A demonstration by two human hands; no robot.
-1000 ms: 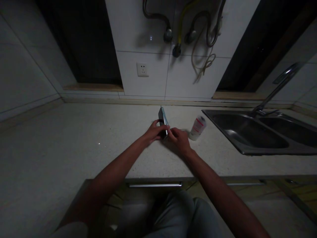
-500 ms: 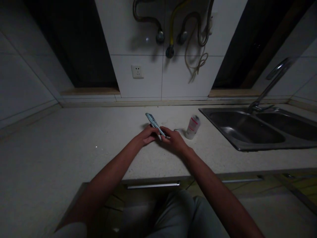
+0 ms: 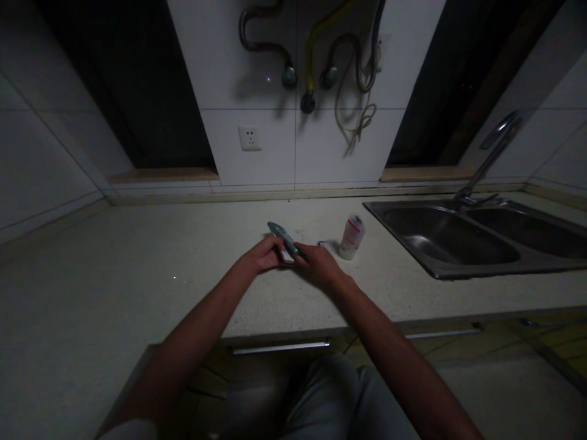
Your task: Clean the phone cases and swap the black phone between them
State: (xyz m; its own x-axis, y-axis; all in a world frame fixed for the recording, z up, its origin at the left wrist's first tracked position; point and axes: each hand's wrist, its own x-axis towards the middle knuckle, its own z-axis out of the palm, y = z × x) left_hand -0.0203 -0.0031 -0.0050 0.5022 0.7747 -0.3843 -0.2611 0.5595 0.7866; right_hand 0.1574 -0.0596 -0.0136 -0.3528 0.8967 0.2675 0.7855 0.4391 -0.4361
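No lettering, brand or number can be read. On the container (image 3: 352, 238), placed just left of the sink (image 3: 444, 235), a red band (image 3: 354, 226) and reddish print (image 3: 350, 239) are seen, too blurred to be deciphered.

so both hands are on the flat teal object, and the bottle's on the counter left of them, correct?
Wrong side: head view shows the bottle on the counter right of them. Left hand and right hand are both on the flat teal object.
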